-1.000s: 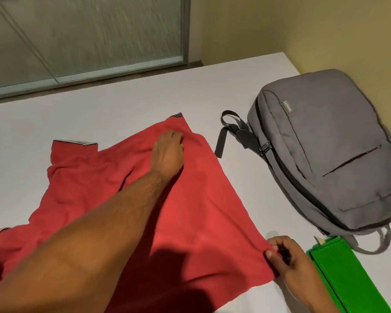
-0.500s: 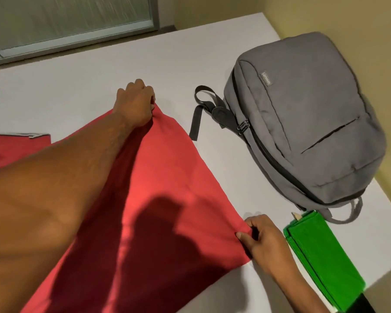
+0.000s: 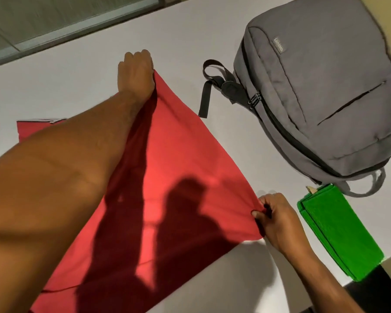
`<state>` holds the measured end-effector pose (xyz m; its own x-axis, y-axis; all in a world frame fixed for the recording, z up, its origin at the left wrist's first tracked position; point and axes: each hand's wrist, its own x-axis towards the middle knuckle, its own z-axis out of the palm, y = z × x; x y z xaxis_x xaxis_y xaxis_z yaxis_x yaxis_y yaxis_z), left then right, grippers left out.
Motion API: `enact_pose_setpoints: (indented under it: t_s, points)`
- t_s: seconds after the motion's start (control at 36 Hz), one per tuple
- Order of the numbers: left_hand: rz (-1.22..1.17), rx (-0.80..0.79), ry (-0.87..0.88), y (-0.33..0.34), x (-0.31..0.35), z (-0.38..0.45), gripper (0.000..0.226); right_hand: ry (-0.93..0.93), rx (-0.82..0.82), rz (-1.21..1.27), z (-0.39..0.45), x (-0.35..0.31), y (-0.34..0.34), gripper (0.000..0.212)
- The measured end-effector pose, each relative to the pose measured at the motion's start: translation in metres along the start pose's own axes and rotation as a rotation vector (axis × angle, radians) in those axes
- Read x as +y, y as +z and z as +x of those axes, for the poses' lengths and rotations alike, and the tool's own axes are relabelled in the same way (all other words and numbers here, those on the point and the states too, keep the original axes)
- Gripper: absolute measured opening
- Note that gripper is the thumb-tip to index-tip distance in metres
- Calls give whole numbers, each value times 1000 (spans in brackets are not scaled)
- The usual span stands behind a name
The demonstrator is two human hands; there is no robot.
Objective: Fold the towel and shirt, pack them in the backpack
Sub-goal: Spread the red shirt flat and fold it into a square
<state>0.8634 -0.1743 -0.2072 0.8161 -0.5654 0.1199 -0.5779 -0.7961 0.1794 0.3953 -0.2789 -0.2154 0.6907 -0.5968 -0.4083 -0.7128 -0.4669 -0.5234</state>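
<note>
You are stretching the red shirt [image 3: 178, 177] flat on the white bench [image 3: 77, 71].
Your left hand [image 3: 137, 73] is gripping its far corner, your right hand [image 3: 274, 219] pinching the near edge beside the folded green towel [image 3: 341, 231]; the grey backpack [image 3: 325, 91] is lying apart.

A white table [image 3: 77, 71] meets a yellow wall [image 3: 384, 10] and frosted glass panel [image 3: 43, 16].

Shirt [image 3: 178, 172] lies left of backpack [image 3: 321, 91]; towel [image 3: 341, 233] before backpack.

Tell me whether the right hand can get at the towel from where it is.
Probably yes: the towel lies just beside the right hand, nothing between them, but it must first release the shirt.
</note>
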Motion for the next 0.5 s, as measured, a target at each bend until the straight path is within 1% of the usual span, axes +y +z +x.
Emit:
enact_pose_setpoints:
  t_s: [0.11, 0.17, 0.28, 0.39, 0.5]
  points:
    - [-88, 8, -116, -4, 6, 6, 24, 16, -21, 13, -10, 7, -6, 27]
    - [-152, -24, -141, -5, 8, 7, 25, 28, -69, 39, -13, 10, -11, 22]
    - [-208, -132, -62, -1, 6, 6, 18, 60, -207, 82, -13, 11, -18, 16]
    - [-223, -232, -91, 3, 4, 7, 33, 82, -306, 93, -10, 9, -27, 15]
    - [-229, -272, -113, 6, -2, 8, 36, 136, -396, 151, -8, -1, -35, 14]
